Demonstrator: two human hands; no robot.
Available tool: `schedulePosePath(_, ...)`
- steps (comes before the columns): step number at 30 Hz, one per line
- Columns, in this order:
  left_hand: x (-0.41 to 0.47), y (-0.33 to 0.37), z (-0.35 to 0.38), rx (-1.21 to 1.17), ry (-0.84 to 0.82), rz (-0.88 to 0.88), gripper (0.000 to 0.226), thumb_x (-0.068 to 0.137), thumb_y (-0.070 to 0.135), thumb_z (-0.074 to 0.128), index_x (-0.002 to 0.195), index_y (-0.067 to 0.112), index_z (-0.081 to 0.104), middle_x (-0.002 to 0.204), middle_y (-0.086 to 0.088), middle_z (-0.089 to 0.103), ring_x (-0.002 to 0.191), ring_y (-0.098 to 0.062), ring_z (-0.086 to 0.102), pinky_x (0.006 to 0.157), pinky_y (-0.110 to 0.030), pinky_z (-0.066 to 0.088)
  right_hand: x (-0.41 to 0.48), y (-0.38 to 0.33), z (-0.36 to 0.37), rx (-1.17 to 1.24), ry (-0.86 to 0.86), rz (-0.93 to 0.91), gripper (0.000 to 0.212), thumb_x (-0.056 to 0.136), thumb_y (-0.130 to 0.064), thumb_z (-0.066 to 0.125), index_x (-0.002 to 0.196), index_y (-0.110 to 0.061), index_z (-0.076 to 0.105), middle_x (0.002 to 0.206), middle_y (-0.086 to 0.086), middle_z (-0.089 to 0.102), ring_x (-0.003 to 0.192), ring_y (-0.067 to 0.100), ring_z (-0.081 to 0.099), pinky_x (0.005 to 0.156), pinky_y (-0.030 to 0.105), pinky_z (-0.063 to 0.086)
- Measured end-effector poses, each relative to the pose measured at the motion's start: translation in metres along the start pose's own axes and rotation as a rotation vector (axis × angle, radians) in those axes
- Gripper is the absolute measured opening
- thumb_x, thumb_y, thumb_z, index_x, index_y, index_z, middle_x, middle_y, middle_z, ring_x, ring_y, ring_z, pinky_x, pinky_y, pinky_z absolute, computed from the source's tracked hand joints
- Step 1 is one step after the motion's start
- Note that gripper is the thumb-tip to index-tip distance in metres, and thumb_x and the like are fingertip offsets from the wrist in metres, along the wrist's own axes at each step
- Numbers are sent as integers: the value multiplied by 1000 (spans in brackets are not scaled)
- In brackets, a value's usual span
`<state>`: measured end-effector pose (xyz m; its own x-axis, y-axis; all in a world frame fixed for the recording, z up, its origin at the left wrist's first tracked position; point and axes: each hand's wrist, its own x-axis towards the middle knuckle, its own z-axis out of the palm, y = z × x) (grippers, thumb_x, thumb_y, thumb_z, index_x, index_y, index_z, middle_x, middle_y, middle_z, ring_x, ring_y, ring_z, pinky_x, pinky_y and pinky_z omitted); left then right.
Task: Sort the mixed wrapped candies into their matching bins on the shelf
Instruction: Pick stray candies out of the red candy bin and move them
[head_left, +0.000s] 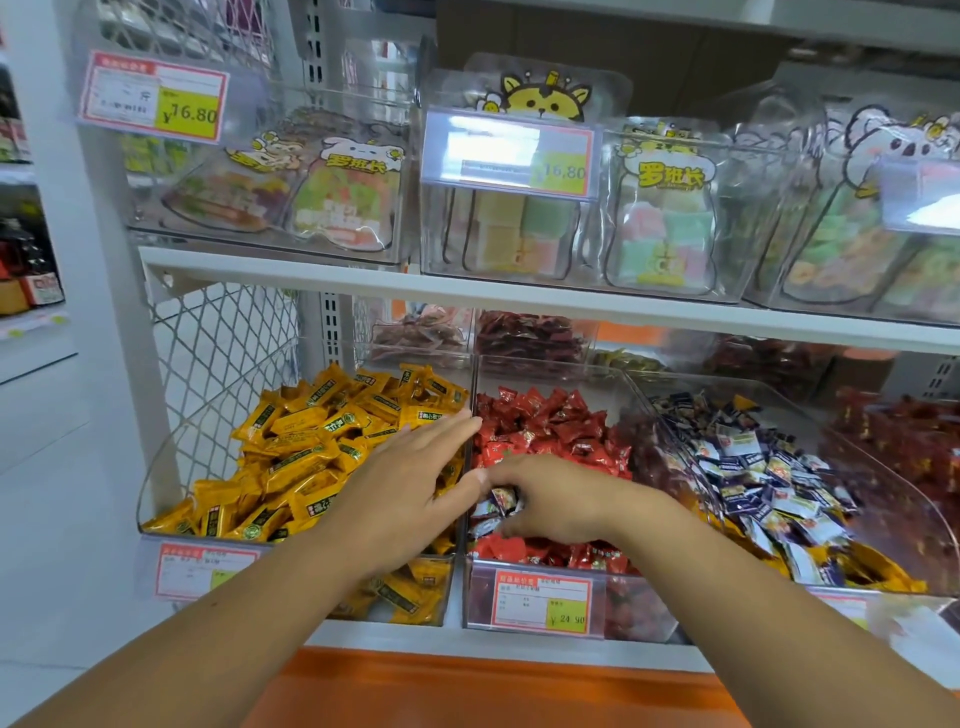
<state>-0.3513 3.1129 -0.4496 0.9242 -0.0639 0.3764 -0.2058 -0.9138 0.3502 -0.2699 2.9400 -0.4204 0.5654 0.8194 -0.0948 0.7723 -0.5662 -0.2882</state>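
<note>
Leftmost, yellow wrapped candies (306, 431) heaped in a clear yellow-candy bin (156, 499). Over its right edge, left hand (410, 488): flat, fingers straight and close together, gripping nothing, fingertips reaching to the divider. Next, middle bin (623, 608), piled with red wrapped candies (545, 421), and near its front a small cluster of stray navy-and-white candies (501, 501), plainly out of place. Right hand (561, 499) down on that cluster, thumb and fingers curled round one or two of the strays; firmness of hold, cannot tell. Farther right, matching bin (883, 467), full of navy-and-white candies (753, 457), with yellow strays (872, 566) along its front. Probably very light, piece by piece. Crinkly film wrapper, likely slick, so prone to slipping from a loose pinch. Small firm block inside, by the look, so little harm from a squeeze. Best taken across the body of the piece, not by the crimped ends, too floppy for a sure grip. Worth scooping several at once with cupped fingers, keeping the reds beneath from coming along.
</note>
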Motion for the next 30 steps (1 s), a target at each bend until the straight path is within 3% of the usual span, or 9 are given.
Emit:
schedulePosePath(5,-1,2,0,-5,-2,1,75,82,72,11,150,41,18,156,24,10,139,10,6,118,-25,5,-3,4,6,32,21,-30,25,90,-25,65,115,-24,60,118,1,54,106,17,49,90,28,39)
schedulePosePath(9,0,3,-1,14,-14,-4,77,81,74,8,150,42,16,156,25,8,141,8,6,119,-25,5,-6,5,9,91,65,-24,13,90,-26,64,102,-26,58,100,1,62,87,17,53,80,36,46)
schedulePosePath(13,-1,5,-2,19,-10,-13,77,80,73,9,150,42,16,157,24,9,143,5,8,119,-26,7,-10,6,11,136,156,-33,12,90,-28,65,99,-25,58,90,-7,59,79,10,50,71,28,41)
schedulePosePath(17,-2,4,-3,23,-14,-9,78,79,74,8,151,42,15,156,24,8,140,9,6,118,-25,4,-28,14,-18,216,351,28,9,89,-26,66,90,-30,59,85,-15,59,75,2,53,67,22,43)
schedulePosePath(21,-2,2,-3,-3,-7,-4,82,77,77,8,151,41,18,156,23,9,138,10,8,114,-20,1,-55,48,-49,154,663,200,13,88,-23,67,88,-32,58,80,-15,58,72,9,55,67,26,41)
schedulePosePath(23,-1,1,-3,12,-8,-3,83,76,79,6,150,42,17,156,25,8,136,12,6,114,-19,1,-66,76,-52,119,778,380,13,90,-25,64,103,-25,62,90,-6,65,76,18,62,68,29,43)
schedulePosePath(25,-1,1,-2,27,-3,1,84,75,79,5,150,43,16,155,25,7,136,12,5,114,-20,2,-78,108,-45,-22,786,558,28,90,-34,62,116,-24,61,110,4,66,97,28,61,80,35,43)
schedulePosePath(27,0,2,-2,25,1,0,84,75,80,5,150,44,16,155,26,6,136,12,5,114,-20,2,-87,130,-32,-178,585,754,48,89,-53,56,133,-37,49,137,5,52,125,36,42,99,43,34)
schedulePosePath(30,1,4,-2,25,1,-4,84,74,80,5,150,45,16,154,27,6,136,12,4,113,-19,2,-92,140,-21,-115,341,847,58,93,-64,35,146,-51,16,160,-3,13,144,34,9,113,60,12)
